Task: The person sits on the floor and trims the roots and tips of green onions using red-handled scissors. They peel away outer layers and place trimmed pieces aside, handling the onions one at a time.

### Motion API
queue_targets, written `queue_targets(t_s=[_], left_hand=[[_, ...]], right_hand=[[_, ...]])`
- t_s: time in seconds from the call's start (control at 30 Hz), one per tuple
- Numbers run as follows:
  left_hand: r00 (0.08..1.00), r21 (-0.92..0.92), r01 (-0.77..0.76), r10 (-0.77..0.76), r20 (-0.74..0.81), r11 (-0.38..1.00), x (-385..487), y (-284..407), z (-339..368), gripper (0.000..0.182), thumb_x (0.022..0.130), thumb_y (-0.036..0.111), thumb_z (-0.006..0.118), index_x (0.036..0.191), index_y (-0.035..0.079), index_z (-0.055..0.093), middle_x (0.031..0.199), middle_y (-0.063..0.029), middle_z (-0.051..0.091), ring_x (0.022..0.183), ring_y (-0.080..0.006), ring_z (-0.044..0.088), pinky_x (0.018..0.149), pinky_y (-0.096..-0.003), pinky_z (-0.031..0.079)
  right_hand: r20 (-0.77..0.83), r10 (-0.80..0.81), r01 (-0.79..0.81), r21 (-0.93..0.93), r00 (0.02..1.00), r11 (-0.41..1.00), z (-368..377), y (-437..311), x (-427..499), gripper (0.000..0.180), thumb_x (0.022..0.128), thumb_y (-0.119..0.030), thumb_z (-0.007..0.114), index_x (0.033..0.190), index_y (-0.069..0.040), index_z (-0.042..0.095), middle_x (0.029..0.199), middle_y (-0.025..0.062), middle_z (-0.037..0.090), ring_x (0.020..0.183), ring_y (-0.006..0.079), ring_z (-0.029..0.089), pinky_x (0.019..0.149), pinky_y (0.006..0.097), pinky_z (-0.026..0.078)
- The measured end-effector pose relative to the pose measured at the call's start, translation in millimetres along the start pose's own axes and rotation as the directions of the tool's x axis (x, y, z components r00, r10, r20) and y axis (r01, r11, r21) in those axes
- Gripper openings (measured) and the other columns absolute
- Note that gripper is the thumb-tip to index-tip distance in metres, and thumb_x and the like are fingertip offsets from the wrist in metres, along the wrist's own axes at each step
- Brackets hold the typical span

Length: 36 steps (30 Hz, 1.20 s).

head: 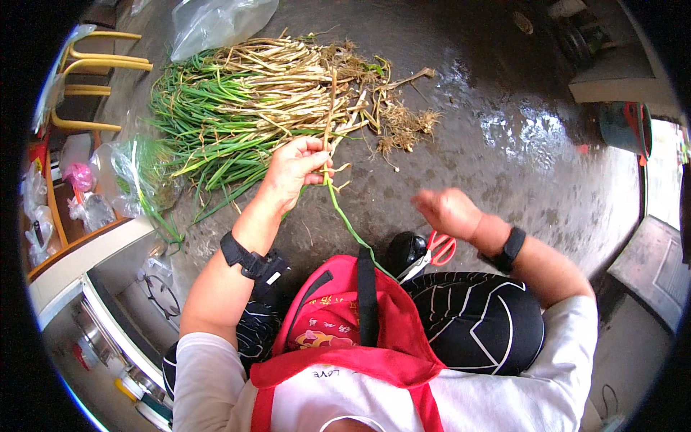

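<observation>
My left hand [302,166] pinches a spring onion stalk [340,208] between thumb and fingers. Its green leaf trails down over the red apron [397,313], and a dry brownish length points up past my fingers. Beyond that hand lies a large heap of spring onions [259,102], green leaves to the left and pale stalks and roots to the right. My right hand [451,213], blurred, hovers off to the right; whether its fingers hold anything is unclear. Just below it, scissors [440,249] with red handles rest by my right knee, beside a black rounded object [406,249].
Loose pulled roots [405,127] lie on the dark, partly wet floor [518,173]. A clear plastic bag [221,24] touches the heap's far side; another bag [135,173] with greens sits left. Yellow chair-like frames [102,65] stand at left, a bucket [626,129] at far right.
</observation>
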<state>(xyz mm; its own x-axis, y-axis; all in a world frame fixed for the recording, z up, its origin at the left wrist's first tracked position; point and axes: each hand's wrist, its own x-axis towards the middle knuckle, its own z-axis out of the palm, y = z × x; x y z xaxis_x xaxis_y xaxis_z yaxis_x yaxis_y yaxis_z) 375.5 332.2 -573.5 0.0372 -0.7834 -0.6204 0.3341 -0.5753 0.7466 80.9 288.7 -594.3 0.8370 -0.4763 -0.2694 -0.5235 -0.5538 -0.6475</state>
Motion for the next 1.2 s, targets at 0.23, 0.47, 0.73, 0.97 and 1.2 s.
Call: queue_targets(t_s=[0.23,0.47,0.73,0.97,1.2], left_hand=[[0.997,-0.009,-0.075,0.076,0.034,0.997,-4,-9,38,0.014,0.078,0.011,0.059,0.09,0.005,0.054,0.077,-0.0025,0.056,0.065,-0.0096,0.055,0.056,-0.0215,0.046],[0.999,0.107,-0.051,0.051,0.002,0.993,-1,-26,37,0.012,0.078,0.013,0.061,0.079,0.007,0.05,0.071,-0.0007,0.054,0.063,-0.0079,0.052,0.059,-0.0215,0.044],[0.953,0.184,-0.22,0.171,0.249,0.958,-5,-51,49,0.033,0.08,0.004,0.057,0.11,0.001,0.043,0.093,-0.0063,0.055,0.08,-0.0099,0.053,0.068,-0.0229,0.044],[0.991,0.315,-0.131,0.114,0.072,0.94,-5,-57,48,0.023,0.078,-0.001,0.053,0.101,0.001,0.052,0.081,-0.005,0.058,0.066,-0.0077,0.055,0.059,-0.022,0.046],[0.99,0.214,-0.12,0.102,0.092,0.969,-7,-55,43,0.019,0.081,0.002,0.053,0.1,-0.001,0.05,0.078,-0.0059,0.056,0.064,-0.0109,0.055,0.06,-0.023,0.047]], right_hand=[[0.078,0.07,-0.104,0.661,0.994,0.743,-22,-58,81,0.046,0.073,-0.024,0.065,0.109,-0.003,0.047,0.094,0.0127,0.06,0.077,0.0271,0.06,0.066,0.0358,0.047],[-0.024,0.108,-0.08,0.522,0.994,0.849,0,-50,69,0.02,0.08,-0.022,0.058,0.076,-0.002,0.06,0.064,0.0107,0.059,0.057,0.0211,0.058,0.053,0.0336,0.045],[0.31,0.335,-0.387,0.902,0.89,0.193,17,-39,69,0.021,0.086,-0.019,0.051,0.089,-0.001,0.059,0.064,0.0017,0.056,0.055,0.0116,0.054,0.051,0.0248,0.046],[0.112,0.327,-0.29,0.769,0.938,0.57,1,-30,68,0.025,0.087,-0.024,0.048,0.084,-0.001,0.059,0.065,0.0035,0.059,0.053,0.0132,0.054,0.052,0.0258,0.046],[0.063,0.462,-0.096,0.994,0.885,0.048,-26,-3,59,0.021,0.087,-0.019,0.045,0.083,-0.002,0.056,0.073,0.0075,0.061,0.058,0.0148,0.057,0.057,0.0266,0.046]])
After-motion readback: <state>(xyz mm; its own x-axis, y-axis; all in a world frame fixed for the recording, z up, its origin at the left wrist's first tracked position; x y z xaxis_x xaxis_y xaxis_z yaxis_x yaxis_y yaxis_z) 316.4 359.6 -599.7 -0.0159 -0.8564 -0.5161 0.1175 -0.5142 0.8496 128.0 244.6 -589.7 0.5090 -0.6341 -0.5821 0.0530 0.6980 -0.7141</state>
